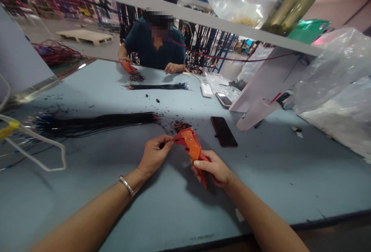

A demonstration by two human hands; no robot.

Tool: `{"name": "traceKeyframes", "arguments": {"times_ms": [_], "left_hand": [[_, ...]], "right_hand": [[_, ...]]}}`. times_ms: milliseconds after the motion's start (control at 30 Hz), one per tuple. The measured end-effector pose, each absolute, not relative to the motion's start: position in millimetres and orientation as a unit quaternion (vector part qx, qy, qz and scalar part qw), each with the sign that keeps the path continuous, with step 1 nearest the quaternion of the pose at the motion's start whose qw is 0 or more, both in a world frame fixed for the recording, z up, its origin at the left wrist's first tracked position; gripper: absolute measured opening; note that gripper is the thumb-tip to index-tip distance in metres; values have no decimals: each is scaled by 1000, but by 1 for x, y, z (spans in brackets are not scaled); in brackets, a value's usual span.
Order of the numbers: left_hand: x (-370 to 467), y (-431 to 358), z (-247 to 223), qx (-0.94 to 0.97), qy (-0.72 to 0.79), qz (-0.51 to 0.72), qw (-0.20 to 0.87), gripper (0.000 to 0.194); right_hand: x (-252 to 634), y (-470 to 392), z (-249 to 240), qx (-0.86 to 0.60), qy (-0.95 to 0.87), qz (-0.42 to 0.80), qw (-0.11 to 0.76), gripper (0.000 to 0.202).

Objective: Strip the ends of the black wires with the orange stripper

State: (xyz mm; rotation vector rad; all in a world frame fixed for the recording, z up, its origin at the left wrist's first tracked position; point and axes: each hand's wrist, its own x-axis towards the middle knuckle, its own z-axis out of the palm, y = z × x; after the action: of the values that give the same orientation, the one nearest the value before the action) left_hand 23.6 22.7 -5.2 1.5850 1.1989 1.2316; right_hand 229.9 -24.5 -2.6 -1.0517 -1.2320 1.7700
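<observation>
My right hand is wrapped round the handles of an orange and red wire stripper, its jaw end pointing up and to the left. With fingers pinched together, my left hand holds a thin black wire at the tool's jaws; the wire's tip is hidden there. Left of the tool lies a long bundle of black wires, with blue and metallic ends at its far left. A pile of small black and copper-coloured scraps sits just beyond the stripper's head.
Across the table a co-worker sits holding another orange tool, near a second wire bundle. Phones, a white power bank and a plastic cup stand right. A white wire frame juts in at left.
</observation>
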Motion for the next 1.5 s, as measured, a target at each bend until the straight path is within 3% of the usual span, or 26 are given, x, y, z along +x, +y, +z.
{"name": "traceKeyframes", "arguments": {"times_ms": [600, 1267, 1500], "left_hand": [[25, 24, -3, 621, 466, 478, 411, 19], [27, 24, -4, 646, 490, 457, 365, 19], [22, 27, -8, 619, 495, 465, 394, 20]], "right_hand": [[220, -25, -4, -433, -470, 668, 381, 36], [227, -23, -5, -407, -373, 745, 374, 32], [243, -13, -3, -397, -291, 746, 448, 26]]}}
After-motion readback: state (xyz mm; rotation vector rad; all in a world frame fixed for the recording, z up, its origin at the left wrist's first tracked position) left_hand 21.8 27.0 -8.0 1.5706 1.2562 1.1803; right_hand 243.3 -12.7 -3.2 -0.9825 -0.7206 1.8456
